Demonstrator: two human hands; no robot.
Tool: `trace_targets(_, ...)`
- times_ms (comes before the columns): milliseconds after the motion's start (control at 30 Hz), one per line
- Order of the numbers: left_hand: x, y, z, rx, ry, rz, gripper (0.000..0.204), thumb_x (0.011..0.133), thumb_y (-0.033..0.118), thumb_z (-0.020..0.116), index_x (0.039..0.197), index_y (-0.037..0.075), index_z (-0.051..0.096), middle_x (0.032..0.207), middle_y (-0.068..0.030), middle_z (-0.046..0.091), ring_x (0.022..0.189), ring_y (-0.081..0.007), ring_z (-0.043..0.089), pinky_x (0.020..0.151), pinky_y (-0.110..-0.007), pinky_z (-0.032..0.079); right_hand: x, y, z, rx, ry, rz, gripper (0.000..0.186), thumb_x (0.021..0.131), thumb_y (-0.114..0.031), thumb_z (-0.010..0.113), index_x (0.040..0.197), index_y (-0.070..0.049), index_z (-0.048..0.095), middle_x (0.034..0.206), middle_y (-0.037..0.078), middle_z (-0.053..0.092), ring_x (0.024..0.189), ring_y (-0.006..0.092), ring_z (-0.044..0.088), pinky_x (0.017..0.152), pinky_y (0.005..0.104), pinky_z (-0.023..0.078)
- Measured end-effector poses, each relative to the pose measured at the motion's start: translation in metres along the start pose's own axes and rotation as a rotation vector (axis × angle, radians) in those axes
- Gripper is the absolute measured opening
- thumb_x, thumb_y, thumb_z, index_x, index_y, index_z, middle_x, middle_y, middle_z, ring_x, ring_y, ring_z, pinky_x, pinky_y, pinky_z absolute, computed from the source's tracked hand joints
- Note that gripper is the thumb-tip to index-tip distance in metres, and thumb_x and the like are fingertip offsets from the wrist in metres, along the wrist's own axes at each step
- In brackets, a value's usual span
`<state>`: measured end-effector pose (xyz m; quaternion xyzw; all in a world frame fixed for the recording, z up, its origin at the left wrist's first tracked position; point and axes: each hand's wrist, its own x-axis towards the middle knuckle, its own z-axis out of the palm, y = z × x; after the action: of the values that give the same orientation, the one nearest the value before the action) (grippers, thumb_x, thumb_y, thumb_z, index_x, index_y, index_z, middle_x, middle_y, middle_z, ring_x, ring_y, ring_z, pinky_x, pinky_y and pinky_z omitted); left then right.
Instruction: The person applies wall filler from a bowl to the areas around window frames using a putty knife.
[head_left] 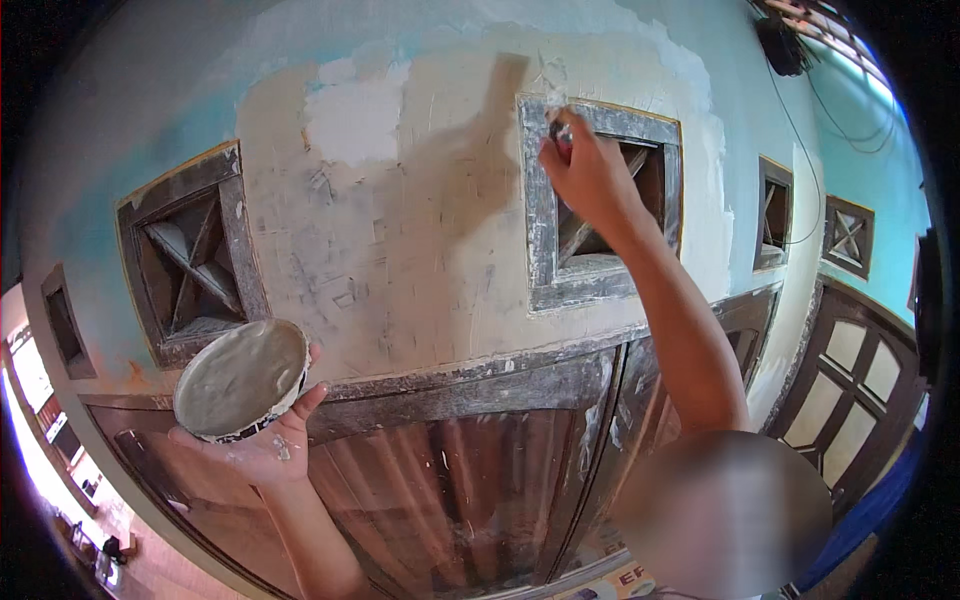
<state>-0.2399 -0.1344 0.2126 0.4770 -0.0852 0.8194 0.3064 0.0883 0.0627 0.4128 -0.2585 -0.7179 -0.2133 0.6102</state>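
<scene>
On its palm, with the fingers up along the side, my left hand [270,440] holds a shallow round bowl of putty [243,378]. The grey-beige paste inside looks smooth, and some is smeared on my palm. Raised at the upper right, my right hand [585,165] is closed around a putty knife [562,135] whose handle shows dark and red. Its blade is at the wall [400,220], just above the top left corner of a square wooden vent frame [540,240]. Fresh putty [553,75] marks the wall there. The blade is partly blurred.
Another wooden vent [190,250] is at left. Below runs a worn wooden beam [460,388] over glazed panels with reddish curtains [450,490]. A panelled door [850,370] stands at right. Cables [800,130] hang near the upper right. A blurred round patch covers the lower right.
</scene>
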Motion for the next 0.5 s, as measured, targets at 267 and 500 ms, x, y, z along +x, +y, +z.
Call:
trace_targets(267, -0.006, -0.010, 0.005, 0.034, -0.020, -0.001, 0.108, 0.082, 0.085, 0.050, 0.157, 0.010, 0.027, 0.155, -0.0325, 0.032, 0.127, -0.0667, 0.041, 0.085, -0.066, 0.059, -0.072, -0.016, 0.023, 0.065, -0.267, -0.123, 0.049, 0.092, -0.021, 0.064, 0.134, 0.000, 0.048, 0.071, 0.019, 0.069, 0.063, 0.0401, 0.069, 0.061, 0.0493, 0.057)
trace_targets(500, -0.051, -0.039, 0.000, -0.092, 0.007, -0.179, 0.121, 0.070, 0.092, 0.055, 0.158, 0.015, 0.022, 0.149, -0.0298, 0.040, 0.114, -0.0657, 0.052, 0.072, -0.069, 0.061, -0.204, -0.034, -0.020, 1.075, -0.549, 0.435, 0.053, 0.105, -0.028, 0.055, 0.149, -0.003, 0.043, 0.080, 0.005, 0.064, 0.058, 0.0140, 0.056, 0.049, 0.0294, 0.042)
